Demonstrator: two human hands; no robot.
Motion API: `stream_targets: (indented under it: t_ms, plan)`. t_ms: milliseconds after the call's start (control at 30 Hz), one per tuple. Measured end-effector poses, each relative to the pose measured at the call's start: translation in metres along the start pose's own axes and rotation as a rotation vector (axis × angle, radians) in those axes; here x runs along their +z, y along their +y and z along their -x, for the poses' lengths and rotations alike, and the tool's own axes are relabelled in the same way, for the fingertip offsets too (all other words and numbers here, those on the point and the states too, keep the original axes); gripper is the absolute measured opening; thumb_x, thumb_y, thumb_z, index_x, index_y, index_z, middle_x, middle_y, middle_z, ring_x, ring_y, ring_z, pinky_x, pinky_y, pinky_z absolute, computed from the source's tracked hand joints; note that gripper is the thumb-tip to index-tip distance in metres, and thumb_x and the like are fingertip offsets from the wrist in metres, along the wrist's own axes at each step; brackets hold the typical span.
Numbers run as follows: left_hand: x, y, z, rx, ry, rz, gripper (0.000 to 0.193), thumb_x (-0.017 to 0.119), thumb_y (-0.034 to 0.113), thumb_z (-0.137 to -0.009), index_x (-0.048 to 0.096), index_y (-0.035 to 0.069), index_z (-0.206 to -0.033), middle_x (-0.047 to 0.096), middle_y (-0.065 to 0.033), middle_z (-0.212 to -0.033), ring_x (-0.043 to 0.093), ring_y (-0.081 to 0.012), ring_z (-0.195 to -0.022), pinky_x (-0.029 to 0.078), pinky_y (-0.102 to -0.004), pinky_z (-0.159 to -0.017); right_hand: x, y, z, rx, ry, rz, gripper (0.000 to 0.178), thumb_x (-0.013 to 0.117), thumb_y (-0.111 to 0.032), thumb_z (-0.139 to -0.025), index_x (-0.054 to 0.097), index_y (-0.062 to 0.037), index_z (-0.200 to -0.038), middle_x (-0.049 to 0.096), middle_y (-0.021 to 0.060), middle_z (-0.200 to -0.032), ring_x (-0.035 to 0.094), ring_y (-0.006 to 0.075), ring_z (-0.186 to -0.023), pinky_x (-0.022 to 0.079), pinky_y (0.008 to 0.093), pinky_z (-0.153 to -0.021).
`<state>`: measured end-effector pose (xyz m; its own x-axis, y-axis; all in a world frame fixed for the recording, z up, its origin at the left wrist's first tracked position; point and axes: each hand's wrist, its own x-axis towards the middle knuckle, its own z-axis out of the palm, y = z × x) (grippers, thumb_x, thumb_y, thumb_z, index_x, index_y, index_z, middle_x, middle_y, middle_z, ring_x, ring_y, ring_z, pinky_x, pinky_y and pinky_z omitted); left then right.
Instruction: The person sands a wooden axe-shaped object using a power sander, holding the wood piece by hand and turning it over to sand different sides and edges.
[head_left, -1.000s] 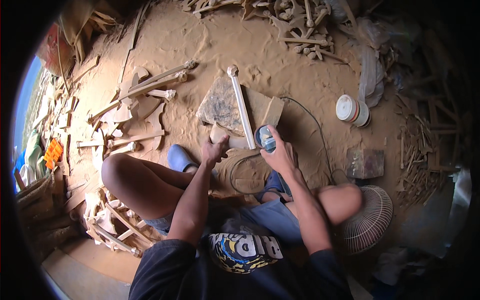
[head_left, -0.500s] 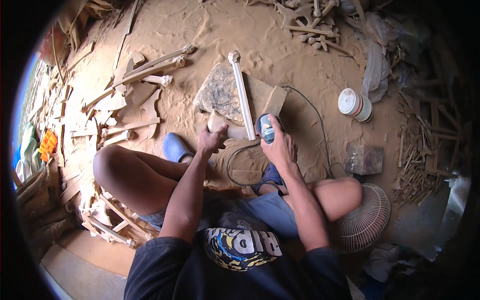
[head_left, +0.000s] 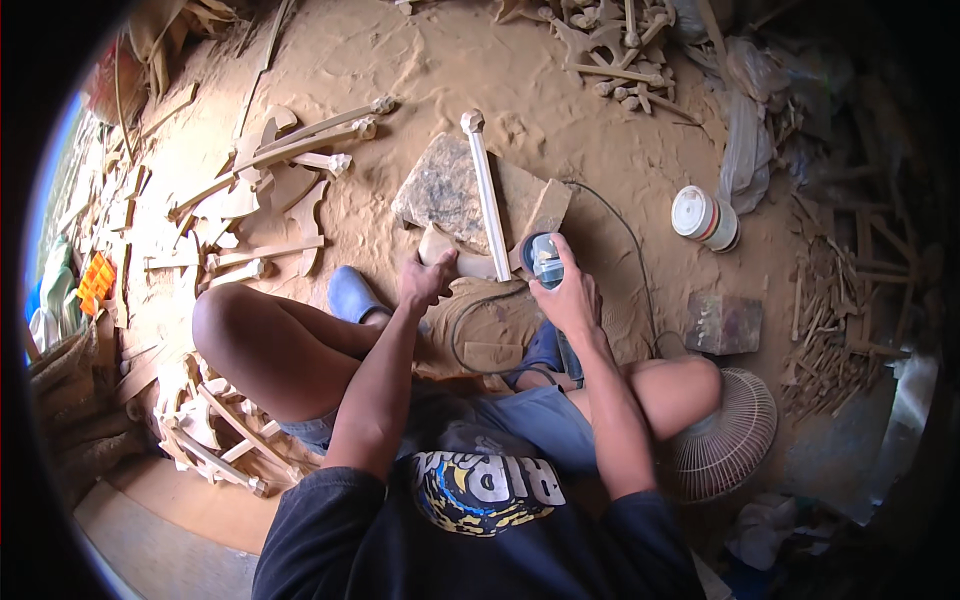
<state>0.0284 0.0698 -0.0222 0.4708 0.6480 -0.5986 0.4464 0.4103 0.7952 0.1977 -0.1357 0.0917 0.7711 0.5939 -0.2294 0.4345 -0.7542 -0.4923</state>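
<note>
My left hand (head_left: 431,278) is closed around a curved piece of pale wood (head_left: 473,264), low in front of a big stone block (head_left: 440,185). In my right hand (head_left: 569,297) is an angle grinder (head_left: 546,258), gripped near its head. Its round disc faces the right end of the curved piece; I cannot tell whether they touch. Between my hands a long carved wooden leg (head_left: 485,190) with a knobbed top lies across the block, its lower end by the curved piece. The grinder's body is partly hidden under my right forearm.
Dust covers the ground. Carved wooden parts (head_left: 270,190) are piled on the left. A dark cable (head_left: 640,245) curves past the block. On the right are a white tub (head_left: 705,217), a square metal can (head_left: 723,322), a fan (head_left: 725,435) and a heap of sticks (head_left: 825,335).
The whole view has shifted slightly. My right hand and the grinder have moved a little to the right, and more of the grinder's body shows. My left hand keeps its hold on the curved wood.
</note>
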Motion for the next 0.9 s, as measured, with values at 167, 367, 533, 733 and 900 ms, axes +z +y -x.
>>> stream_targets:
  t_ms: [167,367,533,733,900]
  plan:
    - [-0.001,-0.002,-0.003,-0.012,0.005,0.002,0.057,0.084,0.045,-0.095,0.066,0.002,-0.128,0.076,-0.0129,-0.082,0.068,-0.0201,-0.05,0.044,-0.0315,-0.036,0.006,-0.001,0.008,-0.026,-0.034,0.01,0.089,0.082,-0.024,-0.083,0.044,-0.0253,-0.164,0.075,0.0291,-0.123,0.071,0.053,-0.111,0.058,0.0592,-0.096]
    - [-0.001,-0.006,-0.005,-0.01,0.01,-0.002,0.061,0.084,0.048,-0.094,0.066,0.001,-0.129,0.076,-0.0141,-0.084,0.069,-0.0203,-0.051,0.045,-0.0319,-0.037,-0.001,-0.02,0.013,0.059,-0.144,0.057,0.088,0.082,-0.023,-0.084,0.044,-0.024,-0.164,0.073,0.0268,-0.129,0.071,0.0518,-0.112,0.058,0.0593,-0.096]
    - [0.001,-0.003,-0.004,0.0,-0.001,0.009,0.061,0.084,0.047,-0.095,0.066,0.001,-0.129,0.076,-0.014,-0.084,0.069,-0.0204,-0.051,0.046,-0.0322,-0.037,0.013,-0.006,0.011,-0.058,-0.006,-0.013,0.086,0.081,-0.018,-0.085,0.046,-0.0227,-0.163,0.07,0.0275,-0.134,0.069,0.0521,-0.112,0.057,0.0594,-0.097]
    - [0.001,0.003,-0.005,-0.045,-0.009,0.011,0.057,0.084,0.044,-0.096,0.066,0.002,-0.129,0.075,-0.0128,-0.081,0.067,-0.0199,-0.049,0.044,-0.0321,-0.035,0.009,-0.004,0.0,-0.021,0.032,-0.007,0.086,0.081,-0.018,-0.084,0.046,-0.0231,-0.163,0.072,0.028,-0.131,0.07,0.052,-0.112,0.057,0.0589,-0.096]
    - [0.004,0.005,-0.005,-0.043,-0.003,0.012,0.055,0.084,0.044,-0.096,0.066,0.002,-0.128,0.074,-0.0125,-0.08,0.066,-0.0196,-0.048,0.042,-0.0313,-0.035,0.0,0.005,-0.017,0.048,0.063,-0.012,0.088,0.082,-0.018,-0.083,0.046,-0.0247,-0.163,0.074,0.0284,-0.127,0.071,0.0506,-0.112,0.058,0.0565,-0.096]
